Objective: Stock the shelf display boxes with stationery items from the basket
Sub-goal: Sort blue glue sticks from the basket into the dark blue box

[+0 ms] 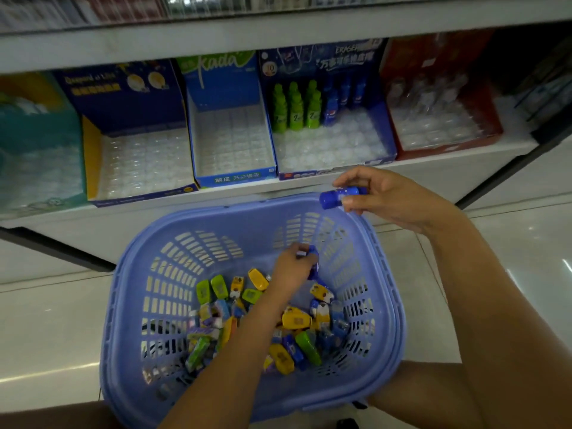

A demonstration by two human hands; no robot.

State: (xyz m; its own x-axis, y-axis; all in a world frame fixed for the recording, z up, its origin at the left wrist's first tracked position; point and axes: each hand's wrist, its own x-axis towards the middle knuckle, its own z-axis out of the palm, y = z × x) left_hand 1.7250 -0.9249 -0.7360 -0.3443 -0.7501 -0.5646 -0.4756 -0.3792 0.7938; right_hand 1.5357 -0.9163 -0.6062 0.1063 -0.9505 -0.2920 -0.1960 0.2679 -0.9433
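**Head view: pick-up under way, placing not yet done**

Gripping a blue bottle-shaped eraser [339,196] in the right hand [387,198], just above the far rim of the basket [133,252]. Reaching inside the basket with the left hand [292,269], fingers curled round a second blue piece [313,263], above the heap of mixed erasers [295,318] on the basket floor. Judged mid-transfer: picked, not shelved. Next, likely carrying both beyond the basket's far rim to the eraser display box [334,172]. Calls for standing them upright in bare pockets beside the blue bottles [343,97].
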